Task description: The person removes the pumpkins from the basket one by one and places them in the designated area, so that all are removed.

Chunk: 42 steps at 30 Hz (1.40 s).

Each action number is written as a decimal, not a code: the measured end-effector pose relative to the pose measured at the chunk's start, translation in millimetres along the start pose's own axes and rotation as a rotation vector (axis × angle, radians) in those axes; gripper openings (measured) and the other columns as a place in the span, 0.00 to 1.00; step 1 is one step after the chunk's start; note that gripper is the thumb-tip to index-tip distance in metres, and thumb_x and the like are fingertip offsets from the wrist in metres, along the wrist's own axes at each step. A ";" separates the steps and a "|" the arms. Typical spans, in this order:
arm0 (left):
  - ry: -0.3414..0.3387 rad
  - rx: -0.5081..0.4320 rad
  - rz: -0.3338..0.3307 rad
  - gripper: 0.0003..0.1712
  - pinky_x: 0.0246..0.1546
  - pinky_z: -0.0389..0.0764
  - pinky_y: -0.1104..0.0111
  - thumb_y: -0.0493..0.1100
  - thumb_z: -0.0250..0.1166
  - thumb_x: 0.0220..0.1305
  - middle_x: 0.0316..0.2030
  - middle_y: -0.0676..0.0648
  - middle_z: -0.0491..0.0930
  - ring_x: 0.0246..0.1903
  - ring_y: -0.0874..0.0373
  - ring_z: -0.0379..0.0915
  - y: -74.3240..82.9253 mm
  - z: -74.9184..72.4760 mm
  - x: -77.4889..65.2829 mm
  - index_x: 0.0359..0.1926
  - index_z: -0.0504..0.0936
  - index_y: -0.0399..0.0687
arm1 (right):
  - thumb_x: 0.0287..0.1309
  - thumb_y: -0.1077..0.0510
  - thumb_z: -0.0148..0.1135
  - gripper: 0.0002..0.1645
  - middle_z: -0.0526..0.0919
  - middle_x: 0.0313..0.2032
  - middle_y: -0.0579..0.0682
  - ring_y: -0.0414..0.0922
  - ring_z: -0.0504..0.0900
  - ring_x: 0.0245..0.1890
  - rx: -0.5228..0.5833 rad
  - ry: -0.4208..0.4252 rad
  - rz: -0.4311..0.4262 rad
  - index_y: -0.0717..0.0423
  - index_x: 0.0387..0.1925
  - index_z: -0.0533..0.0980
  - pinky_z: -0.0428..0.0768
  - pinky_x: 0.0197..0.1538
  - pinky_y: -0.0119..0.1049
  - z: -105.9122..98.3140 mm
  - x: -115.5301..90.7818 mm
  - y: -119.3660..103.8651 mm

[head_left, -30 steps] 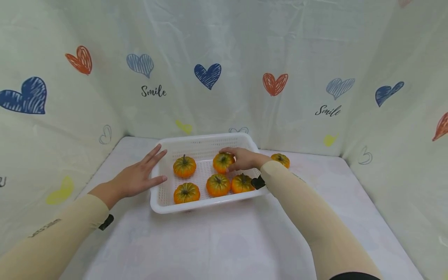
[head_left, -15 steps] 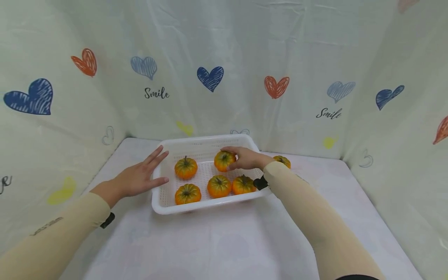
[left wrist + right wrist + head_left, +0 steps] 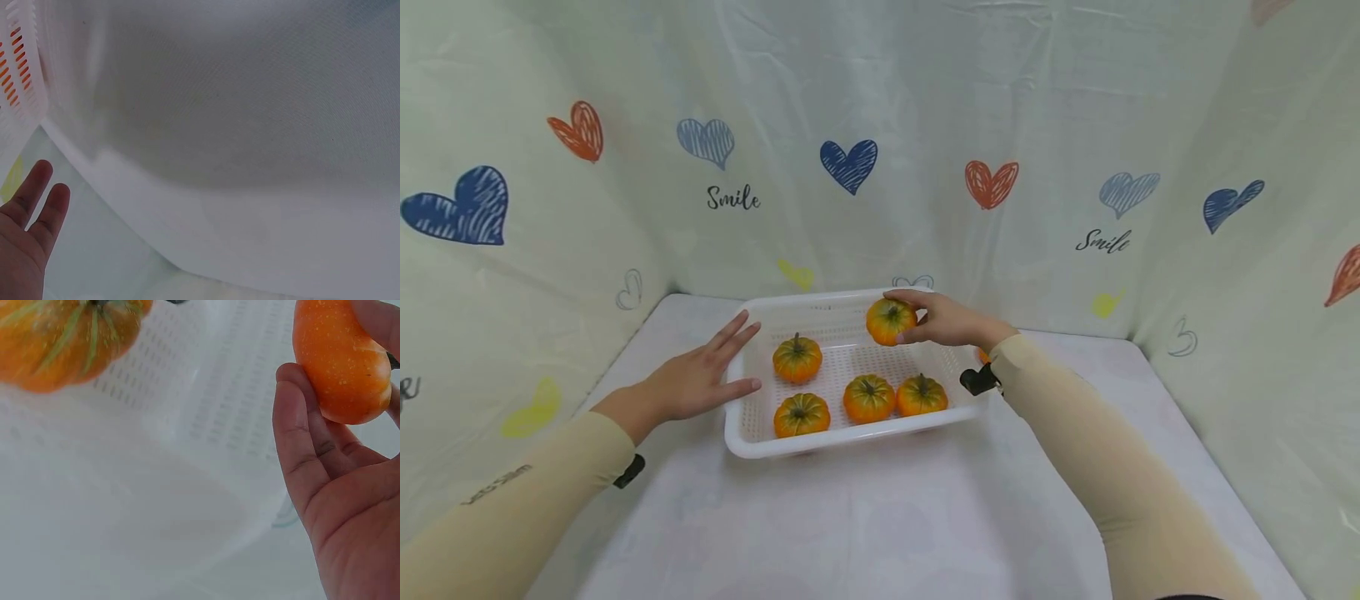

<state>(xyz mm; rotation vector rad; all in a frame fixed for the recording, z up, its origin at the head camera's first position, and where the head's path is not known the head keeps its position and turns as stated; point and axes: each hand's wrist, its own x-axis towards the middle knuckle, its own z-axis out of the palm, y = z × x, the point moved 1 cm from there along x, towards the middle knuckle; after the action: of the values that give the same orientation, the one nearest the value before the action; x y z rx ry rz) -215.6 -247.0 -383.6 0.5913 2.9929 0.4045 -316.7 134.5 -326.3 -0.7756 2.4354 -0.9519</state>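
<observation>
My right hand (image 3: 951,321) grips a small orange pumpkin (image 3: 891,322) with green streaks, held above the back right of a white plastic basket (image 3: 850,432). In the right wrist view, the fingers and thumb curl round the held pumpkin (image 3: 340,362). My left hand (image 3: 696,379) rests at the basket's left rim, fingers straight and spread. Inside the basket sit several more pumpkins: one at the back left (image 3: 797,359), one at the front left (image 3: 802,415), and a touching pair, the middle pumpkin (image 3: 868,399) and the right pumpkin (image 3: 922,395).
Another pumpkin (image 3: 982,356) lies outside the basket on the right, mostly hidden behind my right wrist. The table (image 3: 850,517) has a white cover. A pale curtain (image 3: 910,100) printed with hearts surrounds it at the back and sides.
The right hand has lifted the pumpkin from the basket floor and carried it up and slightly right. My left hand has stayed at the rim.
</observation>
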 end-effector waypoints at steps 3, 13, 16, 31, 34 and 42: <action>-0.001 0.003 -0.001 0.52 0.53 0.74 0.39 0.70 0.51 0.69 0.79 0.44 0.29 0.65 0.30 0.62 -0.4 -0.1 0.5 0.80 0.42 0.50 | 0.63 0.54 0.69 0.45 0.67 0.66 0.54 0.56 0.75 0.55 0.000 0.023 0.005 0.41 0.76 0.58 0.80 0.55 0.45 -11.9 -12.9 -1.9; -0.007 0.011 -0.016 0.51 0.53 0.74 0.39 0.68 0.53 0.69 0.79 0.43 0.29 0.65 0.30 0.61 -0.1 -1.8 -1.5 0.80 0.42 0.49 | 0.63 0.49 0.67 0.46 0.60 0.72 0.56 0.61 0.68 0.63 -0.009 0.177 0.090 0.37 0.77 0.55 0.73 0.60 0.59 -54.7 -61.3 36.4; -0.009 0.014 -0.015 0.52 0.53 0.74 0.39 0.70 0.52 0.69 0.79 0.43 0.28 0.65 0.30 0.62 0.2 -2.7 -1.8 0.80 0.41 0.50 | 0.63 0.48 0.67 0.48 0.55 0.75 0.57 0.63 0.61 0.69 0.005 0.218 0.133 0.37 0.78 0.53 0.69 0.62 0.63 -64.8 -79.2 51.5; -0.010 0.018 -0.010 0.51 0.54 0.73 0.38 0.69 0.52 0.69 0.79 0.44 0.29 0.65 0.30 0.62 -0.2 -2.1 -2.7 0.80 0.41 0.50 | 0.70 0.52 0.61 0.50 0.49 0.72 0.72 0.65 0.75 0.59 0.196 0.336 0.340 0.44 0.80 0.41 0.74 0.59 0.50 -72.0 -140.7 146.6; -0.015 0.021 -0.011 0.52 0.55 0.72 0.38 0.69 0.52 0.69 0.79 0.43 0.29 0.66 0.30 0.61 0.1 -1.6 -2.7 0.80 0.41 0.50 | 0.70 0.53 0.60 0.51 0.49 0.71 0.73 0.65 0.74 0.58 0.230 0.348 0.391 0.47 0.80 0.39 0.77 0.58 0.45 -65.1 -142.5 163.5; -0.012 0.030 -0.002 0.52 0.53 0.74 0.39 0.69 0.52 0.69 0.79 0.43 0.29 0.64 0.30 0.63 1.1 -1.9 -1.3 0.80 0.42 0.49 | 0.71 0.52 0.59 0.50 0.50 0.70 0.74 0.60 0.73 0.52 0.196 0.349 0.483 0.53 0.79 0.39 0.78 0.57 0.44 -49.2 -141.5 194.1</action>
<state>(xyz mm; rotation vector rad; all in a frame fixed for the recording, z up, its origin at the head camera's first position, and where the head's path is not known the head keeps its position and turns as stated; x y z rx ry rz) -214.2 -247.0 -381.5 0.5906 2.9932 0.3550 -303.3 365.7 -406.8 0.0612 2.5798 -1.1690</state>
